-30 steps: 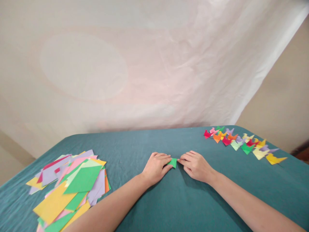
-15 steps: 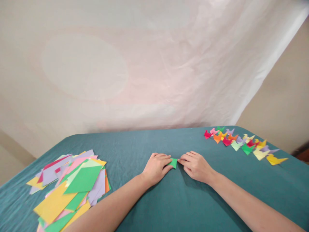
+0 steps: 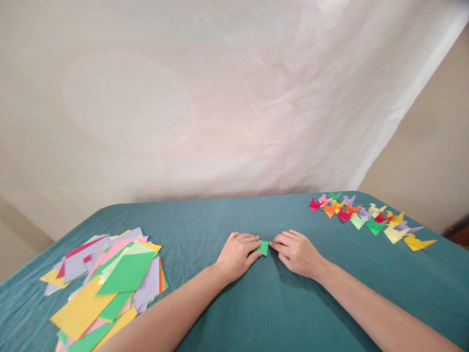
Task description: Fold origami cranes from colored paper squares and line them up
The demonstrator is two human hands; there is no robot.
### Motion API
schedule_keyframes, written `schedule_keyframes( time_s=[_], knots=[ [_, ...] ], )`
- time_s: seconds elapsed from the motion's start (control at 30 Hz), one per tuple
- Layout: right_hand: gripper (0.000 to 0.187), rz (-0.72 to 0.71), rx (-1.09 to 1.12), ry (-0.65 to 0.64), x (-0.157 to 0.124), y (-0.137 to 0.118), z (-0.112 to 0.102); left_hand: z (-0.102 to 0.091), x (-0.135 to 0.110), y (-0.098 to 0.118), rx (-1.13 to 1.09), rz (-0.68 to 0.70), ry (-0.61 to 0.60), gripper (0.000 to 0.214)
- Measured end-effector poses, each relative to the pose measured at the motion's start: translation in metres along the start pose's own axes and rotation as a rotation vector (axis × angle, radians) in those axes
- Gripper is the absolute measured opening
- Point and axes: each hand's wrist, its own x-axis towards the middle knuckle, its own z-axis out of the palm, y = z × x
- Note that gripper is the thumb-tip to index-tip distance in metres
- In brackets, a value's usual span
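A small folded piece of green paper [image 3: 263, 248] lies on the dark green cloth in front of me. My left hand [image 3: 238, 255] is closed over its left part, fingers pressing from above and thumb along the near edge, so much of the paper is hidden. From the other side my right hand [image 3: 296, 252], its fingers curled in, reaches the paper's upper right corner with the fingertips, apparently pinching it there.
Loose coloured paper sheets [image 3: 128, 273] overlap in a pile on the left of the cloth-covered table [image 3: 220, 322]. At the right stand several folded paper birds [image 3: 375, 225] in rows. A pale sheet [image 3: 220, 98] hangs behind the table.
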Motion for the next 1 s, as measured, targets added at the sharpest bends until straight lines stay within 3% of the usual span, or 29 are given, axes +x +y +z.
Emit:
schedule_keyframes(
  time_s=[1.0],
  knots=[
    [0.024, -0.001, -0.012, 0.002, 0.0010, -0.0024, -0.0019, 0.0005, 0.0004, -0.0005, -0.028, -0.013, 0.002, 0.027]
  ],
)
